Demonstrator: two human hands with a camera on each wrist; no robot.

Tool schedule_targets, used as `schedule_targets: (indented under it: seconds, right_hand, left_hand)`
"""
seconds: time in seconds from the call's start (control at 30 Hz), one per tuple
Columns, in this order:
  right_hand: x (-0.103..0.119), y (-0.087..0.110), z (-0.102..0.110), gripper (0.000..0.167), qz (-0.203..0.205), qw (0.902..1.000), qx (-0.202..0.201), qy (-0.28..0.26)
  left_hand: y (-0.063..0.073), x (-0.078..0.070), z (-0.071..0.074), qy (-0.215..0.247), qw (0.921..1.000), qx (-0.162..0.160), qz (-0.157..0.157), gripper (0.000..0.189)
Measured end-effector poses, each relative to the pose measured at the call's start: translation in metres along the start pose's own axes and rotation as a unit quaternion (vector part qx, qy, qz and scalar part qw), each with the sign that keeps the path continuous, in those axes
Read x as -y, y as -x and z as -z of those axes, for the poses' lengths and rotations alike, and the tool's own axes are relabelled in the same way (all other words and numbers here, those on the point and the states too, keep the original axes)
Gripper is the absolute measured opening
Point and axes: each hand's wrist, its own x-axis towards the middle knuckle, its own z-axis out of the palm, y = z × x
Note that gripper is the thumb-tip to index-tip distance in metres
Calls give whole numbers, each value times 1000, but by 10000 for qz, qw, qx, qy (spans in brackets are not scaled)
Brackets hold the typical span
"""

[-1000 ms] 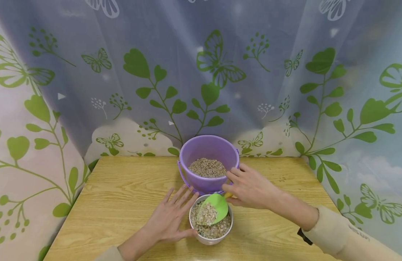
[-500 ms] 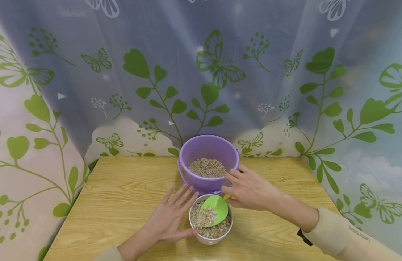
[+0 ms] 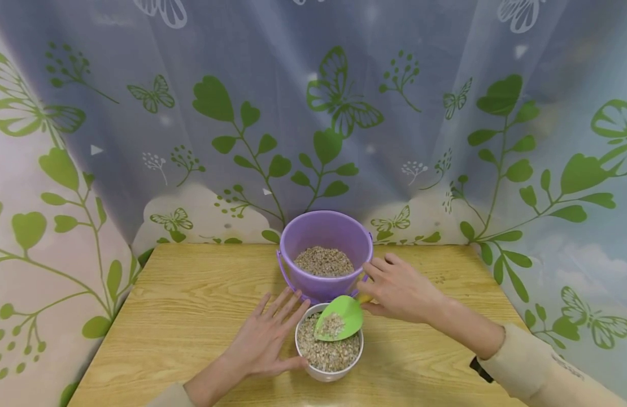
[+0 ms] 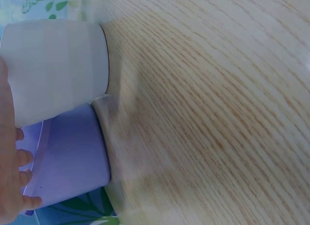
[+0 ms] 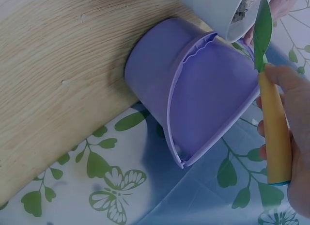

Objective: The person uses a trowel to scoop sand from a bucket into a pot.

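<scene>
My right hand grips the yellow handle of a small toy shovel with a green blade. Some pale grain lies on the blade, which is held over the back right of a white bowl. Coarse beige grain fills the bowl nearly to its rim. At the bowl's left side is my left hand, its fingers spread and straight and the thumb against the bowl. Just behind the bowl stands a purple bucket, with brown grain in its bottom.
The purple bucket handle hangs down on the bucket's front side. Everything stands on a wood-grain table. A patterned curtain with leaves and butterflies rises behind the table's back edge and along both sides.
My right hand has drawn the shovel slightly back and to the right over the bowl. Less grain shows on the blade. My left hand, the bowl and the bucket have stayed put.
</scene>
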Motion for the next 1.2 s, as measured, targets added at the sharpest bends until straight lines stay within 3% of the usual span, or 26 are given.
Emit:
schedule_targets:
  seconds: [0.5, 1.2]
  right_hand:
    - [-1, -2, 4, 41, -201, 9994, 107, 274]
    - [-1, -11, 18, 53, -340, 9961, 632, 519]
  left_hand:
    - [0, 0, 3, 60, 9999, 145, 6, 110]
    - [0, 1, 2, 23, 9999, 140, -22, 110]
